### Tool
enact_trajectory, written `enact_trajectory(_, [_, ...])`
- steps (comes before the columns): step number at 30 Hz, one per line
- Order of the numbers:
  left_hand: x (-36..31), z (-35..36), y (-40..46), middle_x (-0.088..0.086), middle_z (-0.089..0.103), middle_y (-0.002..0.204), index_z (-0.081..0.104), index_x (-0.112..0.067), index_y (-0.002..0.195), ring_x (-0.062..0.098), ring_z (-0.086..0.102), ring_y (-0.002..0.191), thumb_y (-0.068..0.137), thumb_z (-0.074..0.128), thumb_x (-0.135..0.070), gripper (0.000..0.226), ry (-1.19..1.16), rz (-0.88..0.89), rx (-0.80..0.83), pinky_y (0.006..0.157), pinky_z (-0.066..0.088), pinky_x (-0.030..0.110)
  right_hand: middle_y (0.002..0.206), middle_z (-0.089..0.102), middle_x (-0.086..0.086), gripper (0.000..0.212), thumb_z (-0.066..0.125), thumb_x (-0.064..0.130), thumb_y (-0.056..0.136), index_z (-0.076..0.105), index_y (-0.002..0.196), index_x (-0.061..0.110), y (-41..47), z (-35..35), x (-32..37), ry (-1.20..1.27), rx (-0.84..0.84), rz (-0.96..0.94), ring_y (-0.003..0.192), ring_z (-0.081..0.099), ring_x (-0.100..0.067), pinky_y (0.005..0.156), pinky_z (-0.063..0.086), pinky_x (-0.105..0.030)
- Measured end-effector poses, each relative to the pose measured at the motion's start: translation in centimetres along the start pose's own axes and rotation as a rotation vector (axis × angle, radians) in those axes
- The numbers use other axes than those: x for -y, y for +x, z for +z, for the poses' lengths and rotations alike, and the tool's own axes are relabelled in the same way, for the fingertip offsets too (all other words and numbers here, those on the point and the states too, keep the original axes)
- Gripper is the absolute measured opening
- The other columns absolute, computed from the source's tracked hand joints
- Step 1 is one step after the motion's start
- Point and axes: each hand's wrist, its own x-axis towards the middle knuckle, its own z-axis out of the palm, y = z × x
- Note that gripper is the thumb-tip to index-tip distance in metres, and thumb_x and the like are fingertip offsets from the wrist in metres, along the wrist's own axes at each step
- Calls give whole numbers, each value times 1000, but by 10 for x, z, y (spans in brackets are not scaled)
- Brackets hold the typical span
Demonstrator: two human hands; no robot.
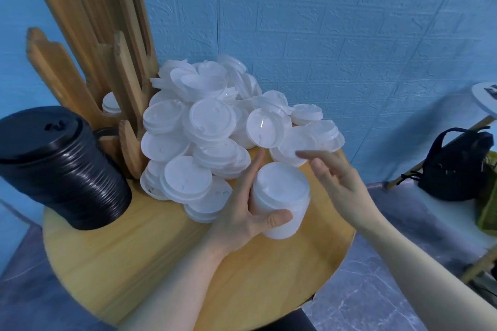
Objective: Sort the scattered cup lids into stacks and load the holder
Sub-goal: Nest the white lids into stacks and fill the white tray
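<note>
On the table [113,263], the left hand [242,212] grips a white stack [279,199]. Right hand [336,177] hovers just above, fingers loose, beside the lid pile [209,121].

it looked like a small café or drinks-shop corner. a round wooden table [139,258] stood against a blue brick-patterned wall [349,21], carrying a heap of white cup lids [212,126], a tall stack of black lids [64,172] and a wooden slatted holder [88,62]. a black bag [454,166] sat on a side shelf [435,212].
</note>
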Motion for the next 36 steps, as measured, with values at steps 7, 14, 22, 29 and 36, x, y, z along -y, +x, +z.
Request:
enact_trajectory(7, [-2, -1, -1, -21, 37, 153, 26, -53, 145, -6, 35, 139, 61, 83, -63, 102, -7, -20, 23, 108, 36, 14, 132, 57, 4, 28, 67, 22, 90, 67, 118, 26, 43, -10, -58, -624, -38, 59, 126, 35, -21, 92, 16, -29])
enact_trajectory(14, [-4, -4, 0, -23, 53, 138, 43, -47, 138, -4, 47, 129, 65, 77, -50, 81, -9, -45, 5, 99, 40, 11, 117, 66, 1, 6, 73, 20, 85, 74, 90, 19, 46, -8, -60, -776, 11, -62, 118, 39, -20, 88, 17, -28])
enact_trajectory(22, [-3, -4, 0, -17, 53, 141, 44, -44, 139, -2, 48, 131, 65, 78, -49, 81, -14, -36, -2, 102, 40, 13, 91, 63, 20, 8, 69, 20, 89, 70, 89, 28, 12, -20, -21, -326, -67, 118, 90, 53, 3, 79, 30, -24])
enact_trajectory(29, [-3, -1, -1, -14, 50, 142, 41, -41, 140, -3, 46, 131, 68, 76, -49, 80, 21, 10, -30, 101, 38, 11, 79, 69, 3, 17, 66, 29, 82, 71, 90, 15, 5, -32, 13, 391, -220, 410, 73, 59, -9, 72, 47, -22])
enact_trajectory(36, [-3, 0, -2, -27, 49, 138, 41, -49, 138, -4, 44, 131, 70, 75, -50, 76, 55, 27, -40, 103, 37, 11, 86, 64, 0, 16, 54, 24, 92, 65, 97, 12, 6, -35, 17, 632, -241, 508, 76, 58, -14, 75, 43, -29])
